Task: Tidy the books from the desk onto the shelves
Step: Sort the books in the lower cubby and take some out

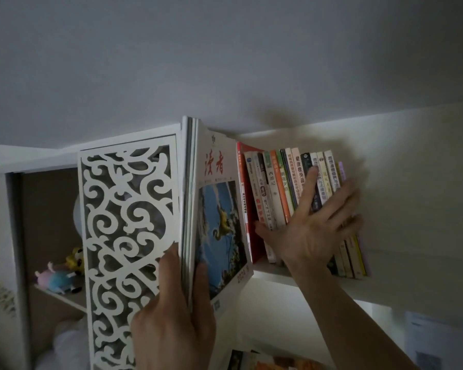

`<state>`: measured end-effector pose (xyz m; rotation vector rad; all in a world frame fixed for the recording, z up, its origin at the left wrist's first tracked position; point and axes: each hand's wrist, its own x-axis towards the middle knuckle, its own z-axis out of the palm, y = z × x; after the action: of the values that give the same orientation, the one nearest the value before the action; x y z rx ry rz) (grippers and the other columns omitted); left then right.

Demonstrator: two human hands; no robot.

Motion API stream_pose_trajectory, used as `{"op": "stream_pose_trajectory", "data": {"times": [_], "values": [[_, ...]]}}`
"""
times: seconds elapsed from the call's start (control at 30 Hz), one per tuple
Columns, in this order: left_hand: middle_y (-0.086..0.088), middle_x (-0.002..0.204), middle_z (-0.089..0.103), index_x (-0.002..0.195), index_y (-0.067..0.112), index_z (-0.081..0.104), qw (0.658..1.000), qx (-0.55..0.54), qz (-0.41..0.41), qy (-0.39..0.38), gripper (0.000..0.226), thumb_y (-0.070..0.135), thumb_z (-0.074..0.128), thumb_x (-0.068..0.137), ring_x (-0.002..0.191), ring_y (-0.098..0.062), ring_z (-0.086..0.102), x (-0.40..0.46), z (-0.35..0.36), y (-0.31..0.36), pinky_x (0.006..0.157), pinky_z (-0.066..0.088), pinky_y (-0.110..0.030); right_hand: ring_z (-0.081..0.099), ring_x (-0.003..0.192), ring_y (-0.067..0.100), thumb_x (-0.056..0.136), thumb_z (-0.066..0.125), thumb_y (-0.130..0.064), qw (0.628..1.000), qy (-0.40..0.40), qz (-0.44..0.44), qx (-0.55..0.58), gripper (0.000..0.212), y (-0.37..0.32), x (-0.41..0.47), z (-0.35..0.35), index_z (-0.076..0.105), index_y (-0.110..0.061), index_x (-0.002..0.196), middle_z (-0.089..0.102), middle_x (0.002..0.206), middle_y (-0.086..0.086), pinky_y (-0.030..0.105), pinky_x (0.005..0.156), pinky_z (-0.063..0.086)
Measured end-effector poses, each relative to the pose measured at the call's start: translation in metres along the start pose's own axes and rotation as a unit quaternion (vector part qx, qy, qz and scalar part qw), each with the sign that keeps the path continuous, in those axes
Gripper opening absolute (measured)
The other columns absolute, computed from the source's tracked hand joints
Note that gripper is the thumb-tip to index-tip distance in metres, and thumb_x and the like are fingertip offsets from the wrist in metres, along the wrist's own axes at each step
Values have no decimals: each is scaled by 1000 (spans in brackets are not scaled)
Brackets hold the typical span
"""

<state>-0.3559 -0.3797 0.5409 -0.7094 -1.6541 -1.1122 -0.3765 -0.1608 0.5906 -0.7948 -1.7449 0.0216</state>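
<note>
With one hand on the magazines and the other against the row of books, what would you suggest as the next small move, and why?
Probably slide the magazines deeper into the shelf, upright against the fretwork panel. The left hand grips their lower edge and they still stick out in front of it, while the right hand presses flat on the row of books, keeping a gap open beside the red book.

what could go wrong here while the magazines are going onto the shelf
The row of books leans right, braced only by the right hand; letting go might let them tip back into the gap. The left hand grips the magazines only at their bottom edge, so the thin stack may splay or sag. They could also catch on the carved panel beside them.
</note>
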Motion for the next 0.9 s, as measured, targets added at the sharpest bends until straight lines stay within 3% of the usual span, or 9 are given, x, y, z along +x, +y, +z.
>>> {"op": "stream_pose_trajectory", "data": {"times": [0.1, 0.23, 0.37, 0.47, 0.57, 0.63, 0.7, 0.8, 0.9], "values": [[30, 70, 22, 117, 3, 58, 1000, -7, 7, -9, 39, 22, 69, 84, 49, 18, 14, -3, 4, 4, 46, 30, 3, 19, 142, 55, 47, 62, -93, 1000, 19, 12, -3, 148, 13, 6, -7, -2, -25, 161, 9, 158, 37, 70, 109, 24], [33, 72, 21, 120, 8, 52, 1000, -7, 11, -15, 38, 23, 66, 89, 48, 14, 16, 2, 13, 11, 40, 20, 3, 21, 140, 56, 47, 65, -88, 999, 44, 28, -4, 146, 32, 13, -17, 0, -23, 161, 12, 156, 38, 70, 108, 25], [26, 60, 32, 119, 11, 49, 1000, -18, 14, -2, 25, 20, 62, 101, 36, 6, 29, 10, 32, 10, 33, 31, -8, 21, 140, 56, 49, 59, -90, 998, 47, 34, -1, 143, 42, 17, -22, 1, -22, 161, 12, 156, 37, 69, 109, 25], [14, 50, 38, 121, 14, 47, 1000, -26, 12, -9, 29, 29, 57, 100, 31, -3, 38, 14, 44, 10, 31, 33, -21, 22, 140, 55, 48, 59, -90, 998, 46, 32, -2, 144, 43, 18, -23, 1, -22, 161, 13, 156, 37, 69, 108, 26], [10, 55, 48, 125, 19, 43, 999, -31, 8, -33, 31, 35, 52, 101, 35, -16, 53, 13, 56, 10, 33, 44, -32, 22, 140, 55, 49, 66, -85, 998, 50, 29, -2, 143, 44, 17, -22, 3, -22, 161, 13, 156, 36, 69, 108, 26], [13, 60, 47, 127, 22, 40, 998, -38, 7, -47, 31, 34, 52, 102, 36, -12, 52, 13, 70, 10, 33, 43, -27, 22, 140, 54, 51, 66, -85, 998, 54, 28, -9, 142, 44, 17, -21, 3, -21, 161, 14, 156, 36, 68, 108, 27], [11, 68, 50, 127, 23, 40, 997, -42, -13, -60, 28, 33, 50, 103, 36, -4, 45, 17, 88, 11, 34, 38, -13, 22, 140, 54, 50, 66, -86, 998, 54, 27, -6, 142, 45, 17, -20, 5, -21, 161, 14, 156, 36, 67, 108, 27], [6, 82, 58, 127, 20, 38, 995, -33, -55, -75, 26, 33, 45, 106, 49, -5, 56, 28, 121, 8, 43, 51, -17, 21, 140, 54, 49, 67, -84, 998, 50, 23, -3, 143, 47, 17, -20, 5, -21, 161, 13, 157, 36, 67, 108, 26], [0, 87, 66, 130, 21, 28, 993, 8, -63, -96, 28, 32, 42, 108, 58, -10, 60, 38, 152, 7, 49, 50, -19, 21, 140, 55, 48, 70, -83, 999, 48, 16, -9, 146, 47, 17, -20, 3, -21, 161, 11, 157, 36, 68, 108, 26]]}}
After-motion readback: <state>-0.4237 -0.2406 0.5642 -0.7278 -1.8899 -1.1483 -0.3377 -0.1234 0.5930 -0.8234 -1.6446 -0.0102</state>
